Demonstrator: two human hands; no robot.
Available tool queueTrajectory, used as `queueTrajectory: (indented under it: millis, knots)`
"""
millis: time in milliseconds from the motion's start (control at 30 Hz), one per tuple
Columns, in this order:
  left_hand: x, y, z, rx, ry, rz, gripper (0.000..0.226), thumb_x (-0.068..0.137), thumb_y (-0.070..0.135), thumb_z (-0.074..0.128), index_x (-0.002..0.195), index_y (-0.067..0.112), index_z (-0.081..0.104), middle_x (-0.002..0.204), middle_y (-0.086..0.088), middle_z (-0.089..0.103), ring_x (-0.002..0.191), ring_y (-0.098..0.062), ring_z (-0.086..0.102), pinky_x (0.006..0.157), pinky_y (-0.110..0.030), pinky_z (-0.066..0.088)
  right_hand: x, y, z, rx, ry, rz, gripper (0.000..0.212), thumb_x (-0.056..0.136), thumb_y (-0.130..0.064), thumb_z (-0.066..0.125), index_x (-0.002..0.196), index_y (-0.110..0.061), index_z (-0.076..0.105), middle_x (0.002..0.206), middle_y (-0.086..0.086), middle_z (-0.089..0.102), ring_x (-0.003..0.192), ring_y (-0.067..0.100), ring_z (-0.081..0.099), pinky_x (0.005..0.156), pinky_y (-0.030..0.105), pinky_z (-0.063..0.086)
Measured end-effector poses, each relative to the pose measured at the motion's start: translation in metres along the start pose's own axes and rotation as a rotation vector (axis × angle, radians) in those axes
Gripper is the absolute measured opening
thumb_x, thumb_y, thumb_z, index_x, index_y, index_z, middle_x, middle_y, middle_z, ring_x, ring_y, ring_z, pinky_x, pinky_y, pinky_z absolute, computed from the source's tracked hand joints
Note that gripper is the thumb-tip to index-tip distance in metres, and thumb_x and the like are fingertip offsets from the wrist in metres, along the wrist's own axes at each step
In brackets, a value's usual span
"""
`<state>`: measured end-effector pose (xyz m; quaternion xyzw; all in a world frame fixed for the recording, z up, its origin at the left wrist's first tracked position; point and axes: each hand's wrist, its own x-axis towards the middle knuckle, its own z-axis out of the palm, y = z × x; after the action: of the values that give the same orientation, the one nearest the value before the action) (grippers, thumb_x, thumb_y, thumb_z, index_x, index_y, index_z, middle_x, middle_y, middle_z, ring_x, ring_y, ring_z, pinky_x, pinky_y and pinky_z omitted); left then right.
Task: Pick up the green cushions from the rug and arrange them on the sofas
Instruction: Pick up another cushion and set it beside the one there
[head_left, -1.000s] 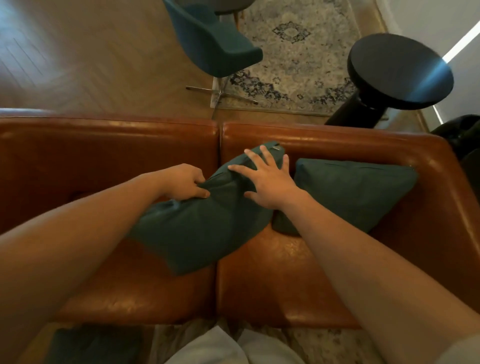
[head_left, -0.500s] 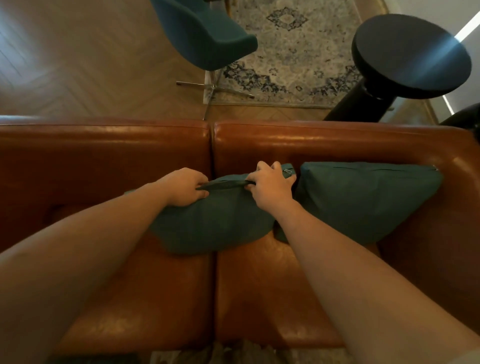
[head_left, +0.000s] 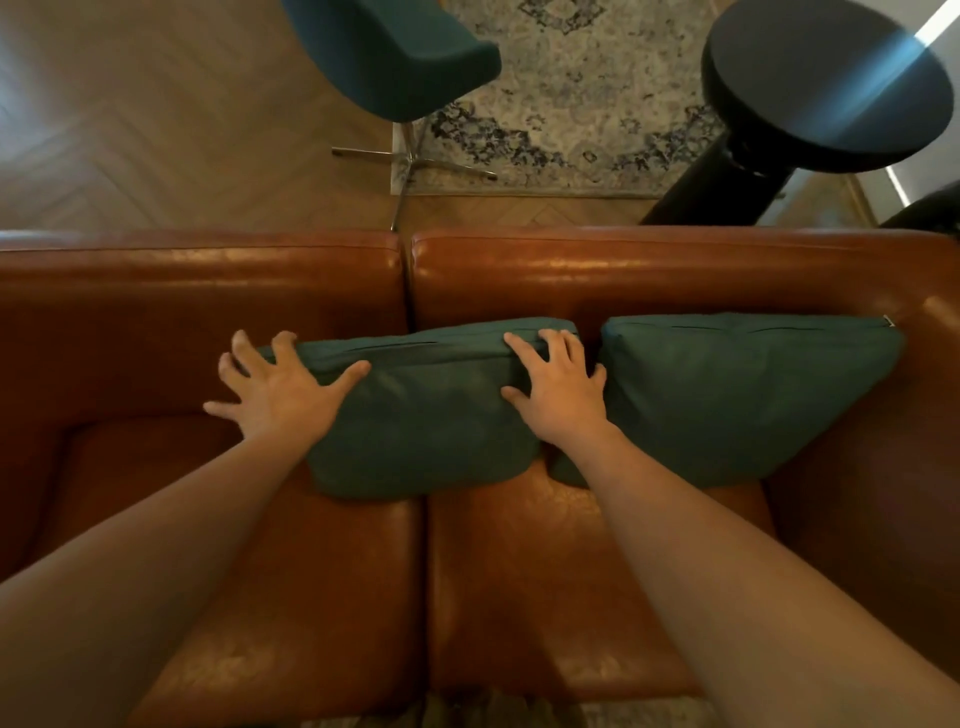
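Observation:
Two green cushions lean against the backrest of the brown leather sofa (head_left: 519, 571). The middle cushion (head_left: 431, 415) straddles the seam between the two seats. The right cushion (head_left: 737, 395) stands beside it, their edges touching. My left hand (head_left: 283, 389) lies flat with fingers spread on the middle cushion's left end, partly over the sofa back. On that cushion's right top corner rests my right hand (head_left: 556, 389), fingers apart and curled over the edge. Neither hand grips anything.
Behind the sofa is a wooden herringbone floor with a patterned rug (head_left: 571, 104). A teal swivel chair (head_left: 400, 52) stands on the rug's left edge. A black round side table (head_left: 826, 88) stands at the back right.
The middle cushion went from lying tilted on the seat to standing against the backrest. Both hands let go of its top seam and opened, the left sliding to its left end.

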<state>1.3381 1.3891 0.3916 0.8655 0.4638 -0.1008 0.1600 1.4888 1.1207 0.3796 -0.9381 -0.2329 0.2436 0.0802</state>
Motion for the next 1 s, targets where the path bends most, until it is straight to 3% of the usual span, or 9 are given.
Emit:
queueTrajectory:
  millis: [100,200,300,400,533,633,767,900,1000]
  knots:
    - [0.006,-0.008,-0.001,-0.102,-0.12,0.086,0.097,0.075,0.09,0.056,0.153,0.037,0.036,0.169,-0.009,0.006,0.154,-0.045,-0.004,0.12,-0.07,0.021,0.0,0.002,0.003,0.073,-0.08,0.038,0.073,0.109,-0.049,0.057,0.17,-0.047,0.018,0.176,0.002,0.014,0.165,0.031,0.002,0.121,0.072,0.029]
    - [0.01,-0.018,-0.009,-0.244,-0.113,0.131,0.091,0.079,0.071,0.075,0.154,0.039,0.036,0.17,-0.006,0.001,0.156,-0.042,0.001,0.123,-0.063,0.022,0.002,0.003,-0.003,0.094,-0.13,0.043,0.073,0.109,-0.05,0.055,0.17,-0.047,0.016,0.177,0.002,0.014,0.164,0.032,0.005,0.123,0.068,0.029]
    - [0.005,-0.032,-0.014,-0.468,0.028,-0.083,0.112,0.074,0.06,0.086,0.161,0.03,0.022,0.17,-0.01,0.005,0.154,-0.041,0.022,0.121,-0.057,0.033,0.0,0.003,-0.008,0.091,0.014,0.045,0.075,0.107,-0.051,0.059,0.17,-0.047,0.017,0.179,0.004,0.006,0.164,0.035,0.003,0.127,0.064,0.023]
    - [0.007,-0.041,-0.007,-0.782,-0.077,-0.424,0.128,0.069,0.061,0.088,0.165,0.023,0.013,0.166,-0.015,0.03,0.147,-0.043,0.038,0.113,-0.063,0.041,-0.001,0.006,-0.004,0.382,0.19,0.222,0.09,0.102,-0.042,0.071,0.172,-0.039,0.013,0.179,0.008,0.004,0.163,0.038,0.01,0.128,0.057,0.028]
    - [0.005,-0.035,0.0,-1.125,-0.255,-0.438,0.084,0.085,0.047,0.082,0.156,0.031,0.039,0.155,-0.003,0.05,0.144,-0.036,0.046,0.107,-0.069,0.045,-0.001,0.006,0.004,1.116,0.073,0.458,0.11,0.098,-0.031,0.08,0.169,-0.051,-0.002,0.173,0.004,0.032,0.149,0.032,0.045,0.115,0.058,0.049]
    - [0.008,-0.024,-0.006,-1.134,-0.206,-0.386,0.069,0.091,0.044,0.077,0.152,0.035,0.044,0.15,0.001,0.055,0.14,-0.033,0.051,0.107,-0.066,0.047,-0.008,0.004,0.009,1.151,0.053,0.417,0.1,0.101,-0.024,0.076,0.167,-0.055,0.008,0.166,0.0,0.041,0.124,0.02,0.052,0.091,0.049,0.062]
    - [0.018,-0.021,-0.014,-1.091,-0.189,-0.332,0.059,0.095,0.042,0.074,0.148,0.035,0.049,0.145,0.004,0.059,0.134,-0.03,0.055,0.103,-0.063,0.051,-0.012,0.001,0.014,1.196,0.059,0.397,0.095,0.102,-0.021,0.076,0.168,-0.054,0.016,0.163,-0.002,0.042,0.102,0.013,0.058,0.085,0.045,0.063]
    - [0.022,-0.023,-0.014,-1.11,-0.212,-0.38,0.06,0.097,0.038,0.072,0.15,0.031,0.046,0.148,0.0,0.057,0.137,-0.033,0.053,0.104,-0.066,0.05,-0.011,-0.002,0.017,1.225,0.102,0.327,0.095,0.1,-0.018,0.077,0.166,-0.055,0.02,0.167,-0.001,0.042,0.145,0.026,0.051,0.113,0.057,0.053]
    - [0.019,-0.03,-0.009,-1.139,-0.192,-0.428,0.058,0.098,0.034,0.071,0.15,0.028,0.045,0.15,-0.002,0.055,0.138,-0.034,0.052,0.104,-0.066,0.049,-0.01,-0.004,0.017,1.279,0.076,0.273,0.093,0.101,-0.012,0.075,0.166,-0.054,0.023,0.171,-0.001,0.038,0.153,0.026,0.045,0.119,0.058,0.047]
